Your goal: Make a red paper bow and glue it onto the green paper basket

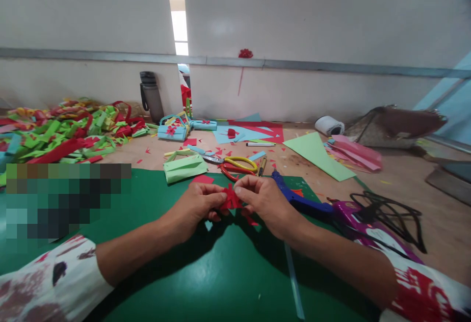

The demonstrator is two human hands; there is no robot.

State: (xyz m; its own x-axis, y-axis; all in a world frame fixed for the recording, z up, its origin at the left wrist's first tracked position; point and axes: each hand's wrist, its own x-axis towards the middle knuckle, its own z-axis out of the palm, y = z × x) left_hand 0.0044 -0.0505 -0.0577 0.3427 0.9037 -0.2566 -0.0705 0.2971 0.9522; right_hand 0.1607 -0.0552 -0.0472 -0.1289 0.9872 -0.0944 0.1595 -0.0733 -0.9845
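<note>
A small red paper flower (231, 199) is pinched between my two hands over the green cutting mat (206, 282). The fingers of my left hand (200, 204) close on its left side. On its right side, my right hand (263, 201) grips it between thumb and fingers. Just beyond my hands lie scissors (241, 165) with yellow and red handles, and a folded light green paper piece (185, 168). Beside my right hand rests a blue glue gun (301, 201). A clear glue stick (294, 282) lies on the mat below my right forearm.
Colourful paper strips (73, 133) are heaped at the left. Small blue paper bags (172, 132) stand near a dark bottle (150, 96). A cutter knife (262, 166), a light green sheet (318, 156) and a purple device with a black cable (368, 221) lie ahead and right.
</note>
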